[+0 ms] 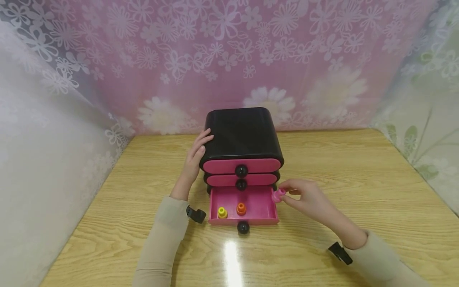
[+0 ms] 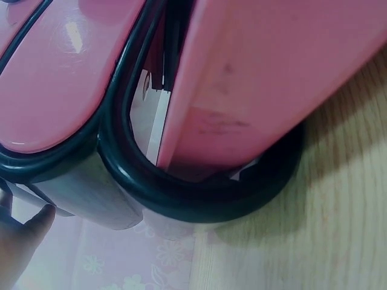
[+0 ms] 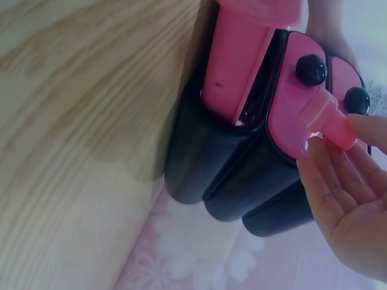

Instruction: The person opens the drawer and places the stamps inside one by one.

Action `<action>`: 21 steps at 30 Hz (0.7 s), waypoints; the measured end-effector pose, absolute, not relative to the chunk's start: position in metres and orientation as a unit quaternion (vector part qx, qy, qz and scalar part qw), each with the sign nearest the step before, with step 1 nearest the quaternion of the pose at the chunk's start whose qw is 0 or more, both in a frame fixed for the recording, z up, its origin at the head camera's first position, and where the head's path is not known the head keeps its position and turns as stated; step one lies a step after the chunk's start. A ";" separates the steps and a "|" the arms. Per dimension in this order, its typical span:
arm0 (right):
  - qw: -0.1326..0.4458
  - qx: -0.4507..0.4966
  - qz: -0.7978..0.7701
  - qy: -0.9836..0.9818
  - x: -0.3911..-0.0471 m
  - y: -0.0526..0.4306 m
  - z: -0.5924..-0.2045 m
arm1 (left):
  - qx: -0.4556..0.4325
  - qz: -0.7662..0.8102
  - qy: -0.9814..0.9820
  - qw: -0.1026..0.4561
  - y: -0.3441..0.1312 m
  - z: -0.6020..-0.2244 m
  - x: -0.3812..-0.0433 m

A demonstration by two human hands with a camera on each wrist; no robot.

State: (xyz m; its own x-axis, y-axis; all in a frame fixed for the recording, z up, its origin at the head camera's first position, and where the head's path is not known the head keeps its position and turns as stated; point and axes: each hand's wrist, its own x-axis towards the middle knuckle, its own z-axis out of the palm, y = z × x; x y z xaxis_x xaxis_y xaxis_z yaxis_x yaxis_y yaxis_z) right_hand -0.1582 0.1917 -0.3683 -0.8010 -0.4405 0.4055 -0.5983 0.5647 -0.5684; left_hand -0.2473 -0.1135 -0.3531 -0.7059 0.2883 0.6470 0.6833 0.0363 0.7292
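A black three-tier drawer box (image 1: 240, 133) with pink drawer fronts stands on the table. Its bottom drawer (image 1: 259, 203) is pulled out, while the upper two are closed. Inside that drawer a yellow stepped peg (image 1: 222, 212) is at the front left and an orange stepped peg (image 1: 241, 209) near the middle. My right hand (image 1: 309, 199) pinches a pink stepped peg (image 3: 329, 119) between thumb and fingers at the drawer's right wall. My left hand (image 1: 194, 157) rests against the left side of the box, its fingers fairly straight along the top edge.
The wooden table (image 1: 125, 239) reaches back to a pink flowered curtain (image 1: 229, 67). Pale flowered cloth hangs at both sides. Black round knobs (image 1: 243, 227) stick out from the drawer fronts. Each sleeve has a black strap (image 1: 340, 253) at the wrist.
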 end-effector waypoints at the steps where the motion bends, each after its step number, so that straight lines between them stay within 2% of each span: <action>1: 0.108 0.294 0.361 -0.878 -0.158 0.190 -0.369 | -0.347 -0.601 -0.701 0.164 -0.114 -0.353 -0.247; 21: 0.033 0.289 0.405 -0.867 -0.161 0.166 -0.378 | -0.341 -0.606 -0.700 0.161 -0.113 -0.352 -0.245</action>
State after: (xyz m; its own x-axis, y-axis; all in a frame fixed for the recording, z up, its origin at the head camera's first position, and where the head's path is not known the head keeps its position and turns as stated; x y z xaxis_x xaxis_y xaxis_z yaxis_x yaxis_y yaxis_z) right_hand -0.1613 0.1658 -0.3784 -0.8304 -0.4750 0.2912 -0.5281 0.5044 -0.6831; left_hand -0.2454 -0.1130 -0.3521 -0.7152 0.2831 0.6391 0.6731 0.0328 0.7388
